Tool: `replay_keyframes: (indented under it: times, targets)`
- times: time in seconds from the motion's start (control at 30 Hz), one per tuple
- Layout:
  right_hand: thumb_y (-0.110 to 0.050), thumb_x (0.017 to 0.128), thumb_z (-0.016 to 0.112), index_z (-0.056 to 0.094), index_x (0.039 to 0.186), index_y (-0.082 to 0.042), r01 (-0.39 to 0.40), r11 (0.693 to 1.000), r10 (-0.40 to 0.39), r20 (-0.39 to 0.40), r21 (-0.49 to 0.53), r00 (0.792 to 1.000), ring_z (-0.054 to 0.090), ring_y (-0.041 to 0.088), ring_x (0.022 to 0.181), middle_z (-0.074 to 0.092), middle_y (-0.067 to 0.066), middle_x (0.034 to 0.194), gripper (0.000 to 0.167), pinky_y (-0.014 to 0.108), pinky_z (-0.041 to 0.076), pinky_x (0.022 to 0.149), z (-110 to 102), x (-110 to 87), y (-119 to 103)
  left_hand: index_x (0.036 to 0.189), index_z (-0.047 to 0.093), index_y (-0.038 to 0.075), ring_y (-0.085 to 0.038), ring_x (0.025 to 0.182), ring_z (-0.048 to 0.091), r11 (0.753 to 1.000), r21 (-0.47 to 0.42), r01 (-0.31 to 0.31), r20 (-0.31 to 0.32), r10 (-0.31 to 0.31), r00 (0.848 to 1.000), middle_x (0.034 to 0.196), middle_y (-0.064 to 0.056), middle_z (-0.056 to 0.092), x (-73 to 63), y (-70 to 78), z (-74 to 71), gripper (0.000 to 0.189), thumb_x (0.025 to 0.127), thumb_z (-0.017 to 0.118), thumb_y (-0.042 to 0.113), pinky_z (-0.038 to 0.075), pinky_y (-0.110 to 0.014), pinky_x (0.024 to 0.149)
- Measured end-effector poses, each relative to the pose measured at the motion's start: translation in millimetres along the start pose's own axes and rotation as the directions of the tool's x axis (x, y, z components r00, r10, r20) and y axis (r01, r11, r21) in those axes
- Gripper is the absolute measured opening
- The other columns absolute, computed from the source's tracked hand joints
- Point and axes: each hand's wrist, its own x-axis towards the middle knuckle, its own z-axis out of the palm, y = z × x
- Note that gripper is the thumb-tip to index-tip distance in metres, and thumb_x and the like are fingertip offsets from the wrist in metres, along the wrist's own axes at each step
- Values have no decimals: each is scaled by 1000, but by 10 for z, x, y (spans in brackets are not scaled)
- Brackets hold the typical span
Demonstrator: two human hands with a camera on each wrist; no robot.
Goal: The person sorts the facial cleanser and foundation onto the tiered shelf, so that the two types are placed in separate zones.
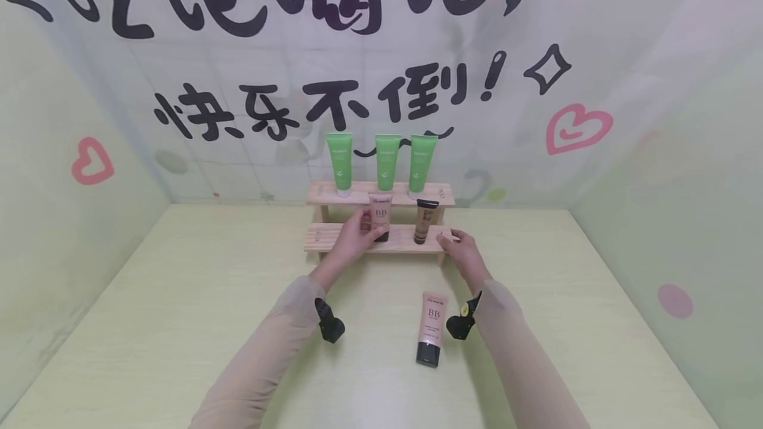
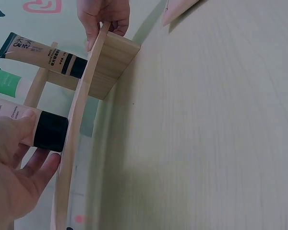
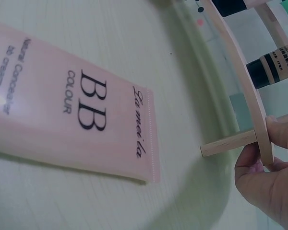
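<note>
My left hand [image 1: 353, 237] grips a pink BB cream tube [image 1: 380, 212], which stands cap-down on the lower step of a two-step wooden rack [image 1: 334, 241]. In the left wrist view the black cap [image 2: 51, 131] meets the board. At the rack's right end, my right hand [image 1: 463, 253] pinches the lower board between thumb and fingers, as the right wrist view shows the hand [image 3: 271, 167] around the edge. Between the hands stands a brown foundation tube [image 1: 424, 220] with a black cap. A second pink BB cream tube [image 1: 433, 326] lies on the table, nearer me.
Three green tubes [image 1: 387, 161] stand upright on the rack's upper step [image 1: 357, 194]. Behind the rack rises a printed backdrop [image 1: 268, 171] with large black lettering; side panels flank the pale wooden table [image 1: 179, 283].
</note>
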Motion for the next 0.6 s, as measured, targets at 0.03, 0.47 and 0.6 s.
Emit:
replay_keyframes:
  times: [0.03,0.47,0.6]
  targets:
    - [-28,95,45,17,143,1,-3,1000,3,1,1,1000,34,37,131,29,26,144,63,48,26,112,3,1,0,126,43,9,-24,113,55,1000,1,0,1,0,1000,122,-11,55,0,-2,-4,47,84,63,17,45,-35,99]
    - [-28,96,45,15,144,0,-15,1000,14,13,22,1000,34,35,132,29,25,144,64,45,27,112,12,12,-2,125,43,7,-25,115,53,1000,-11,-16,31,17,999,123,-13,54,-12,-28,-30,46,84,63,11,43,-36,102]
    - [-27,96,45,14,144,1,-8,999,7,12,39,1000,33,35,132,28,26,144,64,43,27,113,14,-5,-11,125,42,5,-27,115,53,999,-29,-32,53,34,998,122,-14,53,-19,-43,-30,46,84,62,9,44,-35,101]
